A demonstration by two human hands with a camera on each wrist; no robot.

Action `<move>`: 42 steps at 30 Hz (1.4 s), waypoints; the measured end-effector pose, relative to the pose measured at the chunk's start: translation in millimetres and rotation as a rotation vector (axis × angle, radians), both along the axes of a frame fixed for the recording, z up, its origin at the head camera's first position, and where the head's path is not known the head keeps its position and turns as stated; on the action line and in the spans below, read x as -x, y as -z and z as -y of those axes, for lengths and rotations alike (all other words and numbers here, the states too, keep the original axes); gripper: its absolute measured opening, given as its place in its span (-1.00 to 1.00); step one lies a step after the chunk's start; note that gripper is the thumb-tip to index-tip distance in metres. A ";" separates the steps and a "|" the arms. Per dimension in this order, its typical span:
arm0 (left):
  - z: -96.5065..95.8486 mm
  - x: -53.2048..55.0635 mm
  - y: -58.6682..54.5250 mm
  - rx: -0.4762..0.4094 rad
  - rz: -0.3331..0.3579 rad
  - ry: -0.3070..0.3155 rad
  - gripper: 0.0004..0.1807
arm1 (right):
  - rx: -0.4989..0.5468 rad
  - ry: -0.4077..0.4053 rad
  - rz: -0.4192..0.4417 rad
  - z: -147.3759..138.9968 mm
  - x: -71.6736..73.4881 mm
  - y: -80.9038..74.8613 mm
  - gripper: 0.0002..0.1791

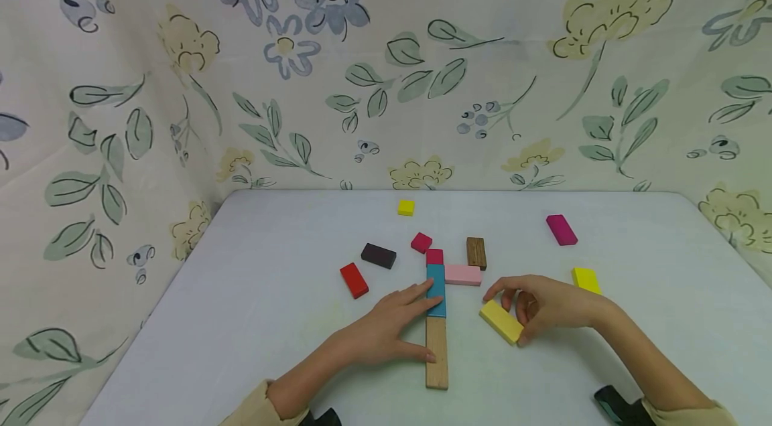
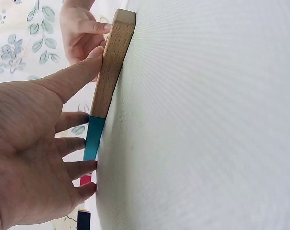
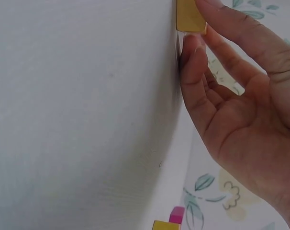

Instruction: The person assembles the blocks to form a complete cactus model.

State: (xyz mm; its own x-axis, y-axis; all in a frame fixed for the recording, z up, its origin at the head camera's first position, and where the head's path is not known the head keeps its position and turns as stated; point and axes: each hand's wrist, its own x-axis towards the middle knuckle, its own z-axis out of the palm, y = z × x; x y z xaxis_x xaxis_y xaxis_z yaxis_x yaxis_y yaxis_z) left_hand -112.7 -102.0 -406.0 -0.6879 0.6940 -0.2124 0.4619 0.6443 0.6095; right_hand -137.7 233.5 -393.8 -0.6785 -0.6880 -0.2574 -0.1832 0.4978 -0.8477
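Note:
A natural wood block (image 1: 437,353), a blue block (image 1: 436,299) and a crimson block (image 1: 434,256) stand end to end in a line. My left hand (image 1: 395,325) rests along this line, fingers spread; its fingertips touch the blue block and its thumb the wood block. A pink block (image 1: 463,275) sticks out to the right by the blue block's far end. To the right of the line, my right hand (image 1: 545,305) pinches a yellow block (image 1: 502,322) between thumb and fingers, close over the table. In the right wrist view, the yellow block (image 3: 190,17) is partly cut off.
Left of the line lie a red block (image 1: 354,280) and a black block (image 1: 378,256). Beyond are another crimson block (image 1: 421,242), a small yellow cube (image 1: 406,207) and a brown block (image 1: 476,252). A magenta block (image 1: 561,230) and a second yellow block (image 1: 586,280) lie right.

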 end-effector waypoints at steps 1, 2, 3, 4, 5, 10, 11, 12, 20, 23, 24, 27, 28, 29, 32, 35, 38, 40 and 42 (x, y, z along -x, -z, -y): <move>-0.1 0.2 0.1 -0.001 -0.001 0.001 -0.05 | 0.001 -0.003 0.000 -0.2 0.0 0.0 -0.32; -0.1 0.1 0.0 -0.001 -0.001 0.001 -0.05 | 0.001 -0.006 -0.003 -0.3 0.0 0.1 -0.32; -0.1 0.1 0.1 -0.001 -0.002 0.001 -0.05 | 0.001 -0.009 -0.009 -0.6 0.1 0.2 -0.32; -0.1 0.1 0.1 -0.001 -0.002 0.001 -0.05 | -0.001 -0.011 -0.015 -0.6 0.2 0.3 -0.33; -0.1 0.1 0.1 -0.001 -0.001 0.001 -0.05 | -0.003 -0.011 -0.020 -0.6 0.2 0.5 -0.33; -0.1 0.2 0.9 -0.002 0.001 -0.001 -0.05 | -0.008 -0.011 -0.036 -0.4 0.2 2.1 -0.32; 0.0 0.2 1.1 -0.003 0.001 -0.001 -0.05 | -0.007 -0.013 -0.036 -0.4 0.0 2.5 -0.32; -0.1 0.4 1.5 -0.003 0.000 0.000 -0.05 | -0.007 -0.015 -0.037 -0.4 -0.2 2.9 -0.31; -0.3 -0.3 0.9 0.000 0.000 0.001 -0.05 | -0.020 -0.011 -0.060 0.4 -1.3 3.1 -0.31; -0.5 0.2 1.1 0.001 0.004 0.002 -0.05 | -0.027 -0.005 -0.070 0.3 -1.3 1.8 -0.31; -0.6 0.5 1.4 0.000 0.006 0.002 -0.05 | -0.027 -0.004 -0.075 0.0 -1.2 1.3 -0.31; -0.7 0.9 1.7 -0.001 0.008 0.003 -0.05 | -0.030 -0.003 -0.094 -1.6 -0.2 0.0 -0.31; -0.8 1.0 1.7 -0.001 0.010 0.003 -0.05 | -0.029 -0.002 -0.096 -1.9 0.2 -0.7 -0.31; -0.8 0.8 1.4 0.001 0.010 0.002 -0.05 | -0.032 0.001 -0.097 -2.3 0.7 -1.2 -0.30; -0.8 0.5 0.6 0.006 0.008 0.001 -0.05 | -0.031 0.008 -0.093 -3.9 3.0 -2.6 -0.29; -0.6 0.7 0.1 0.003 0.004 0.006 -0.05 | -0.030 0.019 -0.084 -5.2 5.5 -4.8 -0.28; 0.0 1.3 0.7 -0.013 0.001 0.019 -0.06 | -0.024 0.030 -0.079 -5.7 8.5 -7.8 -0.28; 0.3 1.0 0.1 -0.019 -0.001 0.024 -0.06 | -0.018 0.036 -0.087 -5.5 10.6 -9.9 -0.30; 0.2 1.1 -0.1 -0.018 0.001 0.024 -0.07 | -0.015 0.045 -0.094 -5.3 12.8 -11.6 -0.31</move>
State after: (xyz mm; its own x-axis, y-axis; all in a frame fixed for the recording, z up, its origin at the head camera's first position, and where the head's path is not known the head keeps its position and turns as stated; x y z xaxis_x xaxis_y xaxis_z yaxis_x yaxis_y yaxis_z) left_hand -113.9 -102.2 -405.9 -0.6706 0.7144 -0.1999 0.4770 0.6216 0.6213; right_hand -150.5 238.7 -382.1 -0.7300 -0.6531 -0.2011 -0.2388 0.5195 -0.8204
